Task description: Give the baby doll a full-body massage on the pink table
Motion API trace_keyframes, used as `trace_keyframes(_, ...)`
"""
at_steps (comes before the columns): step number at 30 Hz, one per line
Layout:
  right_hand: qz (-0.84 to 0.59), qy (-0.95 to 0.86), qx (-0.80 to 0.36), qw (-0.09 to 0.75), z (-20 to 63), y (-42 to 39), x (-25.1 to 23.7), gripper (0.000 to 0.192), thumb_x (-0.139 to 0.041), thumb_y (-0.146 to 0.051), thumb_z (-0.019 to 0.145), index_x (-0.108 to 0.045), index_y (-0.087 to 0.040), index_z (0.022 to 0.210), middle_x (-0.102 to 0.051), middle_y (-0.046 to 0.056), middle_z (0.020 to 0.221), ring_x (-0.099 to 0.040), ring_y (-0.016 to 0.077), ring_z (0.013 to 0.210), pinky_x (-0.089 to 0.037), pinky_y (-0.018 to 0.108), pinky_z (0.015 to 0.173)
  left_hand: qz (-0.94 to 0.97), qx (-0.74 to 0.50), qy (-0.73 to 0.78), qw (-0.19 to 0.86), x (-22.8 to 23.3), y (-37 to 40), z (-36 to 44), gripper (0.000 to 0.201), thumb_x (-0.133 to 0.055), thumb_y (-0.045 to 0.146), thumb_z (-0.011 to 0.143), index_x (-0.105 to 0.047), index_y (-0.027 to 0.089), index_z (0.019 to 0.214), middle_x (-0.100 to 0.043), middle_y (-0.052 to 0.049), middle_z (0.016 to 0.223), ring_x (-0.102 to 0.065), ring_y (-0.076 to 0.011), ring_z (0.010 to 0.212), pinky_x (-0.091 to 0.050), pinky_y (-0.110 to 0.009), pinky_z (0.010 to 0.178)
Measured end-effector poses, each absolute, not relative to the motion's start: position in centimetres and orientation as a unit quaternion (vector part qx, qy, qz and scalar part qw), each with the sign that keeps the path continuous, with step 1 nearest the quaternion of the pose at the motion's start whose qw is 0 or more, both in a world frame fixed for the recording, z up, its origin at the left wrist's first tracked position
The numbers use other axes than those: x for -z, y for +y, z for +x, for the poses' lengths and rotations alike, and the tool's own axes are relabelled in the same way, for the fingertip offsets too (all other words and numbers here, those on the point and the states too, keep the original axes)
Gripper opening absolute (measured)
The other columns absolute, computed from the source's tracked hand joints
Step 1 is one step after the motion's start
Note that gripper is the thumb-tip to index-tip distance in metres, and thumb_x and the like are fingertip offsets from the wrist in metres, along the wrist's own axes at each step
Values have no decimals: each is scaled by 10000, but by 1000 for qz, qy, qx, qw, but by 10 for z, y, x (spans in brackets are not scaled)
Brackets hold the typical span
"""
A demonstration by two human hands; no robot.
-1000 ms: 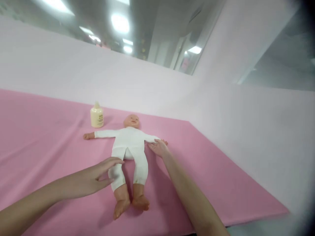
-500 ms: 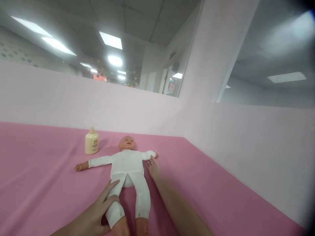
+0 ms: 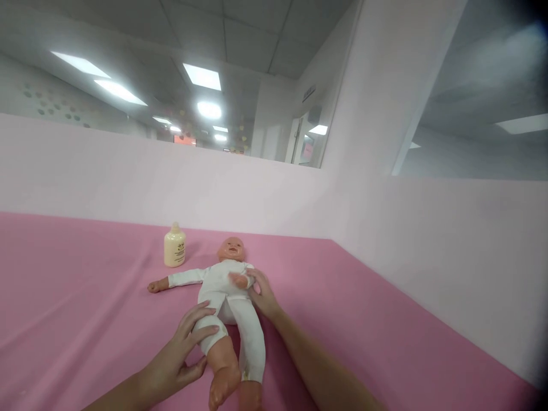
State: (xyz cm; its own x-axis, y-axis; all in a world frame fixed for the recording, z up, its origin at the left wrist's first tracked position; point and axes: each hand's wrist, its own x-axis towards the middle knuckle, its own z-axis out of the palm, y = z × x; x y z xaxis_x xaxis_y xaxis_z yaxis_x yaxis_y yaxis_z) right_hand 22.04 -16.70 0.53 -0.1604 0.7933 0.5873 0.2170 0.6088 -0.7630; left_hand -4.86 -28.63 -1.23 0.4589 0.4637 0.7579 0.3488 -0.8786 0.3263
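Note:
A baby doll (image 3: 217, 279) in a white outfit lies on its back, head toward the wall. My left hand (image 3: 184, 342) curves around the doll's thigh on the left side, fingers over the white cloth and thumb lower down beside the leg. That leg is bent, with its bare foot tipped up. Closed at the doll's other sleeve, my right hand (image 3: 263, 294) holds that arm folded over the chest; the doll's hand there is blurred. The doll's other arm stretches out to the left. Near its head stands a cream pump bottle (image 3: 174, 249) with dark print.
Pink padded surface (image 3: 85, 274) lies beneath the doll, with creases on the left. A pale low wall (image 3: 257, 194) runs behind and turns a corner to the right. Above it are large glass panes (image 3: 274, 108) showing ceiling lights and a doorway.
My right hand has brought the doll's arm from stretched outward to across its chest. Under my left hand, the doll's leg has bent and its foot has come up. The view has shifted slightly left.

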Motion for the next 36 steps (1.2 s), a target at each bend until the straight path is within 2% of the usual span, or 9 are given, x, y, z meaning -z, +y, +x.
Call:
trace_keyframes(3,-345,-766,-218,496,213,-175,-4,314,-608,-217,811,-677,-281,1111,-637,40,1290,-472,248,1317,-284,470,1178,854,-454,252,42,8,-287,-50,636,-517,-11,806,-430,325,1339,-353,-113,1470,-276,-318,1457,-373,-566,1120)
trace_keyframes(8,-381,-617,-321,609,218,-159,7,416,-639,-391,815,-561,-256,1200,-621,71,1265,-572,238,1192,-444,431,1059,865,-443,232,41,2,-291,-56,611,-558,39,779,-430,297,1317,-315,-132,1501,-249,-338,1466,-351,-572,1129)
trace_keyframes(14,-425,-433,-362,708,237,-135,15,458,-632,-513,782,-510,-243,1131,-614,105,1226,-620,264,1108,-539,423,906,897,-394,184,74,8,-296,-61,597,-599,122,792,-455,293,1346,-335,-138,1505,-271,-330,1464,-372,-519,1134)
trace_keyframes(17,-419,-506,-334,676,233,-148,9,410,-601,-451,829,-532,-247,1179,-624,97,1236,-611,253,1133,-524,417,942,846,-452,241,150,6,-291,-60,499,-630,275,846,-502,299,1328,-326,-129,1530,-321,-344,1442,-408,-498,1110)
trace_keyframes(21,-370,-717,-234,542,217,-171,-3,305,-615,-292,824,-647,-270,1126,-657,54,1218,-543,242,1223,-379,449,1118,669,-566,392,279,-6,-280,-60,488,-493,428,951,-440,267,1409,-377,-132,1513,-372,-323,1422,-408,-506,1111)
trace_keyframes(23,-371,-727,-224,533,215,-172,-4,281,-614,-293,826,-664,-269,1101,-663,52,1208,-538,239,1222,-362,448,1128,683,-561,381,272,-10,-280,-60,512,-512,420,943,-432,257,1422,-362,-137,1521,-347,-321,1437,-398,-502,1121)
trace_keyframes(26,-409,-597,-293,625,224,-159,-1,338,-617,-394,830,-607,-246,1135,-661,77,1194,-600,232,1123,-473,410,1007,832,-448,267,189,-6,-289,-59,526,-641,318,859,-505,285,1367,-323,-134,1540,-327,-335,1441,-391,-484,1129)
trace_keyframes(30,-431,-455,-353,694,237,-147,3,375,-614,-468,809,-549,-232,1092,-665,92,1137,-645,237,1023,-536,384,873,926,-312,168,131,3,-297,-52,513,-659,193,819,-552,323,1303,-353,-101,1521,-374,-300,1409,-422,-428,1112)
trace_keyframes(36,-381,-714,-241,536,218,-170,-6,273,-633,-319,814,-662,-260,1079,-669,54,1195,-557,241,1196,-400,431,1093,813,-449,309,204,-6,-280,-62,381,-505,330,960,-515,288,1339,-259,-113,1572,-278,-307,1469,-410,-477,1121)
